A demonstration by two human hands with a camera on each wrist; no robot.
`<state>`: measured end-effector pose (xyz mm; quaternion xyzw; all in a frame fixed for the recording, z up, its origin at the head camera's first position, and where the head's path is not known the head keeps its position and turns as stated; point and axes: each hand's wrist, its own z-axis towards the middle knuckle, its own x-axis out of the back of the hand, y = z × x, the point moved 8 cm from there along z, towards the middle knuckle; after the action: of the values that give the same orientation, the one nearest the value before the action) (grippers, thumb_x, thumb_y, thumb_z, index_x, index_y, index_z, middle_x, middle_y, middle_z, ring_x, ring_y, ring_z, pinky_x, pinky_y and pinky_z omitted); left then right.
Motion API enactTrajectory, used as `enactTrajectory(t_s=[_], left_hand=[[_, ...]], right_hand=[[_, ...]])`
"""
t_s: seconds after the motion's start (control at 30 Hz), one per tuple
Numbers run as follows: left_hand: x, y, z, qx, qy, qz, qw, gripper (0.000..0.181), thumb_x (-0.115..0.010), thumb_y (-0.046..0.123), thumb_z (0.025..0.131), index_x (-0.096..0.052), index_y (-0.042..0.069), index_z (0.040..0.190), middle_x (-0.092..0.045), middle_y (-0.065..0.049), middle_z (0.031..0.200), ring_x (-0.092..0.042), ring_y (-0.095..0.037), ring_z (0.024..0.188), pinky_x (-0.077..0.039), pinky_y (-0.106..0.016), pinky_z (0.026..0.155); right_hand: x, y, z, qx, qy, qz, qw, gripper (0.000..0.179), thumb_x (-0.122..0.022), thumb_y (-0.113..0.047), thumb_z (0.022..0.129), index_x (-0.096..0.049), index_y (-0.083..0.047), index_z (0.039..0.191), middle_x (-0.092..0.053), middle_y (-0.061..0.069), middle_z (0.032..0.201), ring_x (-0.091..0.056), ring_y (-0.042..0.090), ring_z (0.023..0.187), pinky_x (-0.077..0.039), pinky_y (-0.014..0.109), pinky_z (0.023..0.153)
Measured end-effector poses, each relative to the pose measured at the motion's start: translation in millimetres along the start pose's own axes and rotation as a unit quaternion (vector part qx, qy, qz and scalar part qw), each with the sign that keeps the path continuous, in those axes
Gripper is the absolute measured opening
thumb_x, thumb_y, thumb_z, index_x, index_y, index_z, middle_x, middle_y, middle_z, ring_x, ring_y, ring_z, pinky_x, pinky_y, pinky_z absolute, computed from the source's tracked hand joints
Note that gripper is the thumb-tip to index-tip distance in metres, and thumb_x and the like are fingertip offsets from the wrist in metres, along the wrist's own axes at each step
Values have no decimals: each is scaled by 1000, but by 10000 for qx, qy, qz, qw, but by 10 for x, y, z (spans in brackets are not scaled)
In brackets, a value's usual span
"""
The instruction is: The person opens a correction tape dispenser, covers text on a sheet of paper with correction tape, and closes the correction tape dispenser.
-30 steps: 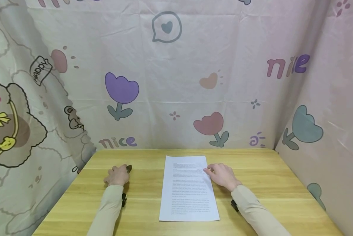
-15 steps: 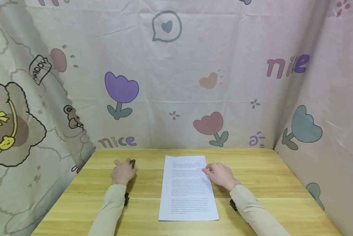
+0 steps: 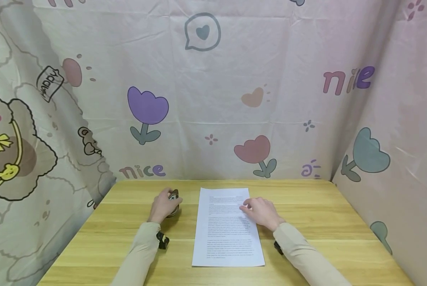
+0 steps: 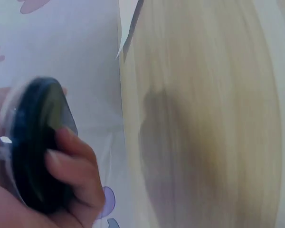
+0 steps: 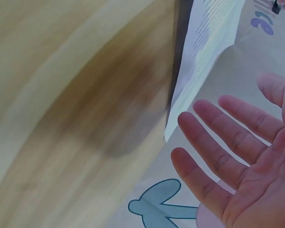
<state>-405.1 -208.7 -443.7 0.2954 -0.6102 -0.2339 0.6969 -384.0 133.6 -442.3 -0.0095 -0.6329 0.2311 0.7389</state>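
Note:
In the head view my left hand (image 3: pixel 164 205) holds a dark, rounded object (image 3: pixel 174 194) above the left part of the table. The left wrist view shows this object (image 4: pixel 35 152) as a thick black disc with a clear, shiny layer on one side; fingers curl round its edge and its exact kind is unclear. A printed sheet of paper (image 3: pixel 226 238) lies lengthwise at mid-table. By its right edge is my right hand (image 3: pixel 264 212), thumb and fingertips over the margin. From the right wrist, the right hand (image 5: pixel 247 166) has its fingers extended and holds nothing.
The wooden table (image 3: pixel 313 222) has its far edge against a patterned curtain (image 3: pixel 213 95). Curtains also hang at the left (image 3: pixel 20 119) and right (image 3: pixel 395 119) sides. Black devices sit at both wrists.
My left hand has moved right across the table towards the paper, carrying the dark rounded object, which now shows more. My right hand has shifted slightly left over the sheet's edge.

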Motion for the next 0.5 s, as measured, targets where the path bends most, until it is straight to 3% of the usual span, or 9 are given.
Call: enactTrajectory(t_s=[0.17,0.5], left_hand=[[-94,109,-14,-287,-18,-207,9994,57,-68,35,88,-51,16,140,-60,-22,131,-62,-36,107,-54,-48,83],[-256,281,-28,-351,28,-941,9949,50,-63,38,95,-52,14,136,-54,-22,139,-55,-42,122,-47,-57,98]], right_hand=[[-39,-40,6,19,-69,64,10000,32,-63,-40,94,-74,-13,107,-75,5,96,-68,20,86,-55,39,71],[-47,-177,65,365,78,-278,9989,33,-63,-42,93,-75,-13,105,-75,3,93,-68,17,81,-54,35,66]])
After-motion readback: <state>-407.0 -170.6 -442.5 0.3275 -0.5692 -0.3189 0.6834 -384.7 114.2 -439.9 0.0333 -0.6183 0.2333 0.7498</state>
